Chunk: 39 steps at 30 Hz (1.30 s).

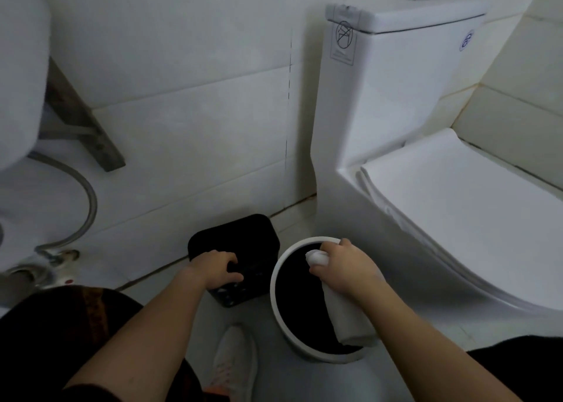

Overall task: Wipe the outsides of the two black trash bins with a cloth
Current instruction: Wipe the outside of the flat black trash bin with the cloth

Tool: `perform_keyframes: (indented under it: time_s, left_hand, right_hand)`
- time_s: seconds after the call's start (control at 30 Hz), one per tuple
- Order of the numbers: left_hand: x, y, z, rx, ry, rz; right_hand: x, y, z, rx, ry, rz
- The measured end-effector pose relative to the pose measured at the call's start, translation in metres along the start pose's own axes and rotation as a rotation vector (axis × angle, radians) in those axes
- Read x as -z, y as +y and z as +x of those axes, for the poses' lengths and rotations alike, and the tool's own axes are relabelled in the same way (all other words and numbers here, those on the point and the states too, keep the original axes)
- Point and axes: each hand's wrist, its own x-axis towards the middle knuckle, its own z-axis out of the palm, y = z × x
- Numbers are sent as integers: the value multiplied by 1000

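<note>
Two bins stand on the bathroom floor by the wall. The square black bin (240,237) is on the left, and my left hand (217,269) grips its near rim with curled fingers. To its right is a round bin (297,295) with a white rim and black inside. My right hand (345,267) hovers over its far right rim and grips a white cloth (350,319), which hangs down over the bin's right side. The outer walls of both bins are mostly hidden from this angle.
A white toilet (441,188) with its lid down stands close on the right. On the left are a basin's underside (18,75), a metal hose (88,200) and a floor valve (51,256). My shoe (234,362) is just before the bins.
</note>
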Motion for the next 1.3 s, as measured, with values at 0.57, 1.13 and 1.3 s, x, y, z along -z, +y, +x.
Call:
perform_keyframes:
  time_s: [0.57,1.13,1.3]
  left_hand:
    - [-7,8,20,-92,95,8]
    - [96,23,-2,-32,334,282]
    - [145,51,-15,-88,417,321]
  right_hand:
    - [2,2,4,-17,-1,-4]
    - [26,1,-7,-20,87,85]
    - [40,3,-15,-21,144,137]
